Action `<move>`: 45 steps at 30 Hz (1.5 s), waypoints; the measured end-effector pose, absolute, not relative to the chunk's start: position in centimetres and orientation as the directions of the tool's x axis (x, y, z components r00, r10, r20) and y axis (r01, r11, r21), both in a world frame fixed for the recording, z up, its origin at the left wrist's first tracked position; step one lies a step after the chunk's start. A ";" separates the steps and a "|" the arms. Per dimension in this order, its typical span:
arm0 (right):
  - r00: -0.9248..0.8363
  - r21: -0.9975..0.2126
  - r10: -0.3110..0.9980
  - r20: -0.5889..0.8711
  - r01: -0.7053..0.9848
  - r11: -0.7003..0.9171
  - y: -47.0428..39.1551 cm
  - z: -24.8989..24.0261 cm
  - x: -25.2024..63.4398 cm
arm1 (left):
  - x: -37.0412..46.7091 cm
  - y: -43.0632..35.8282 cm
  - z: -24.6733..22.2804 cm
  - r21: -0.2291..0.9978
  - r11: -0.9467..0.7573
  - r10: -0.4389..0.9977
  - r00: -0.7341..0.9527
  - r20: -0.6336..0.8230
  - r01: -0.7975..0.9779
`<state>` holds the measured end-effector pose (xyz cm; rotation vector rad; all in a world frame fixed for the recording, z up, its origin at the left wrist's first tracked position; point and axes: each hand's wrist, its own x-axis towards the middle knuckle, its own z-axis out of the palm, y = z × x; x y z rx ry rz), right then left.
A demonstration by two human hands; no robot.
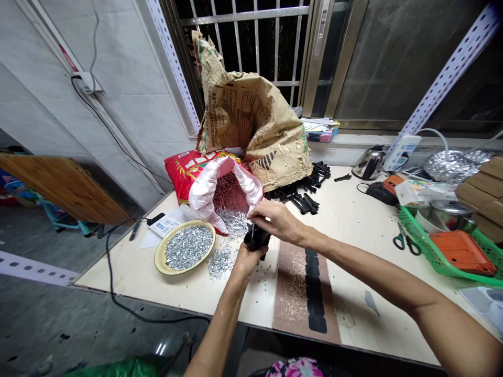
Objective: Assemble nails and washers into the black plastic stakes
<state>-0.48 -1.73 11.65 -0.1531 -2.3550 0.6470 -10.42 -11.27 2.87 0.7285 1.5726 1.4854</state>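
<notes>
My left hand (247,260) is closed around a bundle of black plastic parts (257,239), held upright above the table's front half. Just over the bundle, my right hand (275,220) is closed in a pinch on what looks like a thin silver screw (252,227), pointing down at the parts. Behind my hands lies a pile of long silver screws (234,223), spilling from the mouth of a red and white sack (200,191). Left of my left hand, small metal nuts or washers (221,262) lie loose, and more fill a yellow bowl (159,260).
A torn brown paper sack (279,141) leans at the window, with black plastic parts (306,203) heaped before it. A brown strip (288,298) bears a row of black pads (314,290). Scissors (406,241) and a green basket (426,248) lie to the right.
</notes>
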 end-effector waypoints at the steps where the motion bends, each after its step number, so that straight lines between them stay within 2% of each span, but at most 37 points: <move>1: -0.790 -0.445 0.219 0.573 -0.076 0.892 -1.8 11.7 -0.6 | -10.4 -11.2 2.8 0.985 0.119 0.861 -0.480 -0.166 -0.127; 3: -0.831 -0.393 0.152 0.535 -0.085 0.916 -2.0 11.9 -0.8 | -10.3 -11.1 2.7 0.988 0.088 0.871 -0.471 -0.138 -0.125; 5: -0.831 -0.365 0.150 0.536 -0.068 0.928 -1.9 12.3 -0.7 | -10.4 -11.0 2.7 0.988 0.076 0.870 -0.476 -0.130 -0.132; 7: -0.774 -0.375 0.236 0.587 -0.002 0.927 -1.6 12.4 -0.2 | -10.6 -11.0 2.7 0.982 0.093 0.858 -0.487 -0.161 -0.162; 9: -0.643 -0.504 0.438 0.629 0.092 0.859 -1.3 11.8 0.6 | -11.0 -11.0 2.9 0.971 0.094 0.849 -0.493 -0.193 -0.219; 10: -0.570 -0.618 0.565 0.597 0.122 0.777 -1.2 11.2 0.9 | -11.1 -11.0 3.0 0.964 0.082 0.846 -0.493 -0.201 -0.252; 12: -0.506 -0.850 0.765 0.399 0.108 0.515 -1.2 9.3 1.4 | -11.4 -11.1 3.3 0.950 0.047 0.860 -0.471 -0.195 -0.308; 14: -0.608 -0.976 0.780 0.148 0.036 0.213 -1.7 7.2 1.5 | -11.4 -11.1 3.7 0.946 0.011 0.892 -0.423 -0.156 -0.325; 15: -0.678 -0.997 0.733 0.058 -0.002 0.077 -2.1 6.2 1.4 | -11.2 -11.0 3.9 0.950 -0.006 0.911 -0.393 -0.123 -0.311; 17: -0.767 -0.987 0.641 -0.025 -0.084 -0.138 -2.7 5.0 0.9 | -10.8 -10.9 4.1 0.968 -0.014 0.939 -0.337 -0.074 -0.251; 20: -0.753 -0.934 0.657 -0.040 -0.205 -0.293 -3.4 4.4 0.0 | -10.1 -10.4 4.3 0.982 0.011 0.937 -0.342 -0.075 -0.186; 23: -0.658 -0.925 0.753 0.006 -0.289 -0.246 -3.6 4.5 -0.7 | -9.8 -9.9 4.3 0.984 -0.024 0.900 -0.433 -0.055 -0.176; 28: -0.480 -0.940 0.861 0.169 -0.341 -0.005 -3.3 4.1 -1.1 | -10.3 -9.3 4.4 0.996 -0.067 0.852 -0.522 0.030 -0.051; 31: -0.405 -0.947 0.896 0.185 -0.317 0.052 -3.1 4.1 -1.2 | -10.4 -9.3 4.3 0.999 -0.036 0.836 -0.546 0.052 0.039; 33: -0.370 -0.948 0.912 0.178 -0.311 0.059 -3.0 4.0 -1.1 | -10.3 -9.2 4.3 0.998 -0.059 0.837 -0.543 0.059 0.017; 37: -0.395 -0.961 0.905 0.159 -0.271 0.050 -2.8 3.6 -1.0 | -10.0 -9.0 4.2 0.978 -0.062 0.852 -0.521 -0.053 -0.201; 39: -0.428 -0.973 0.895 0.127 -0.230 0.028 -2.5 3.3 -1.0 | -9.9 -8.7 3.9 0.966 -0.035 0.857 -0.505 -0.102 -0.255; 41: -0.433 -0.971 0.891 0.136 -0.237 0.033 -2.2 3.2 -1.1 | -10.0 -8.5 3.6 0.976 -0.040 0.858 -0.508 -0.078 -0.216; 45: -0.473 -0.942 0.846 0.245 -0.324 0.091 -1.7 3.1 -1.3 | -10.4 -8.1 3.4 0.991 -0.061 0.848 -0.531 -0.010 -0.116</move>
